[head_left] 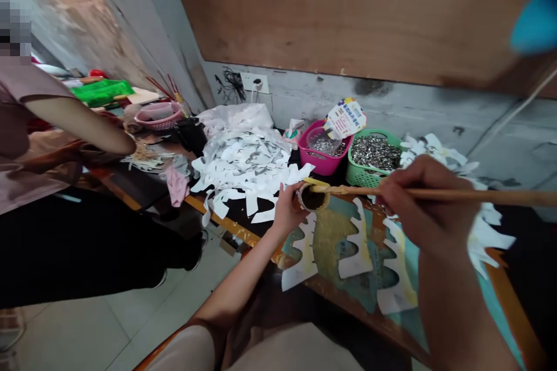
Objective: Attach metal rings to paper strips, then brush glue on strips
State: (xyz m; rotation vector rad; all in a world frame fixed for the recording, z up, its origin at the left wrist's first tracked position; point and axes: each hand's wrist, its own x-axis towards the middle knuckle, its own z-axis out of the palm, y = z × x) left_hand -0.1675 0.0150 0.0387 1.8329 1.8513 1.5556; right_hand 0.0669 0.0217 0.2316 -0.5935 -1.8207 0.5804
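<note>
"What's at the far left?"

"A co-worker's bare arm (78, 127) beside a pink plastic basket (159, 117), with a green tray (102, 93) farther back."

"And ahead of you?"

"A big heap of white paper cutouts (241, 165) on the table (226, 223), its edge showing orange."

"What are your hands doing?"

"Both are closed, holding things. My left hand (287, 208) curls around a small round pot (312, 198), dark inside. My right hand (424, 203) pinches a long wooden brush (456, 195) — its yellow-smeared tip reaches over the pot's rim."

"Anything past that?"

"A magenta basket (324, 148) of small metal pieces, then a green basket (374, 153) heaped with silver rivets. Under my hands lies a teal board (369, 284) smeared yellow, with toothed paper strips (354, 240) on it — more white cutouts (487, 237) sit by my right hand."
</note>
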